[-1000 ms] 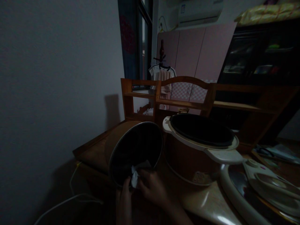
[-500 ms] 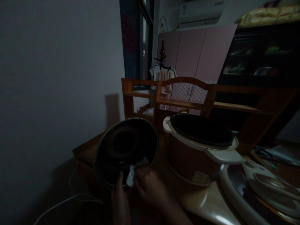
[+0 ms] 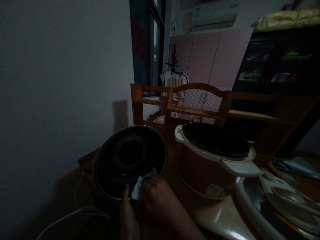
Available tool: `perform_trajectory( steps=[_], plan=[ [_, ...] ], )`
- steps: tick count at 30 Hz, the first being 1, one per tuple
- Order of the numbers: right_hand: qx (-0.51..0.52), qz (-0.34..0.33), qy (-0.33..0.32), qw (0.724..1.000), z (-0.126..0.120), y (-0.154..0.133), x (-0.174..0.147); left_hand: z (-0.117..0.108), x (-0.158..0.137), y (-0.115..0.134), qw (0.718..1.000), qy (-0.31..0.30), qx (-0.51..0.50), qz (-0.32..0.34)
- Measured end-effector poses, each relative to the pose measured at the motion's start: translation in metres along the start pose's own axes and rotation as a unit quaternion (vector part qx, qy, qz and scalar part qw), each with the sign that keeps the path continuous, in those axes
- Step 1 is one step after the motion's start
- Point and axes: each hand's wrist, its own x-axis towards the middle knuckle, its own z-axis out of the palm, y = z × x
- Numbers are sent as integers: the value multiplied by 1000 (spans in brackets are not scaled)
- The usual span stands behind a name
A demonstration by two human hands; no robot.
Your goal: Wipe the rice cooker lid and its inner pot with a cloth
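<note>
dim light, soft shadows on wall (image 3: 62,83)

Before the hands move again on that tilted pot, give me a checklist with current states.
1. Right hand holding the white tissue: ok.
2. Tissue at the pot's near edge: ok.
3. Left hand secure on the pot: cannot tell; it is at the near edge, grip partly hidden.
4. Pot upright: not ok; its mouth tilts toward the camera.
5. Pot interior clean: cannot tell; too dark.
6. Cooker upright: ok.
</note>
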Motion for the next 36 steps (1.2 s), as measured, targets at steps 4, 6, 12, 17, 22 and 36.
perform_trajectory(
  steps=[4,6,12,17,22,36],
  plan=[
    [5,-4,3,1000,1,2,0,6,-5,2,1000,12,1,-13],
    [11,0,3,1000,1,4,-1,6,-5,0,1000,21,16,-8],
    [22,1,18,1000,6,6,-1,6,-6,-10,988,28,56,144],
    [19,0,20,1000,7,4,-1,11,-10,-6,991,31,44,120],
    [4,-6,16,1000,5,1,-1,7,-4,-3,992,18,39,115],
    [0,-8,21,1000,10,-6,-1,0,7,-3,996,40,61,42]
  ],
)
